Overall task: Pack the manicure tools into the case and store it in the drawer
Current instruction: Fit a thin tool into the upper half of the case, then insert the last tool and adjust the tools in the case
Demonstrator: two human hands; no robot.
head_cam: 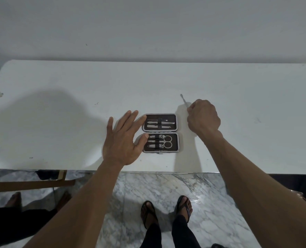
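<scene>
A dark manicure case (175,133) lies open flat on the white table (59,113), its two halves one behind the other. Several metal tools sit under elastic straps inside, among them scissors (167,141) and clippers in the near half. My left hand (123,138) rests open at the case's left edge, fingertips touching both halves. My right hand (203,117) is to the right of the case, fingers closed on a thin metal tool (184,100) whose tip points away and to the left above the table.
The table's near edge runs across the view, with marble floor (166,190) and my sandalled feet below it. A wooden piece (30,184) and another person's feet (14,199) are under the table's left side. A plain wall stands behind the table.
</scene>
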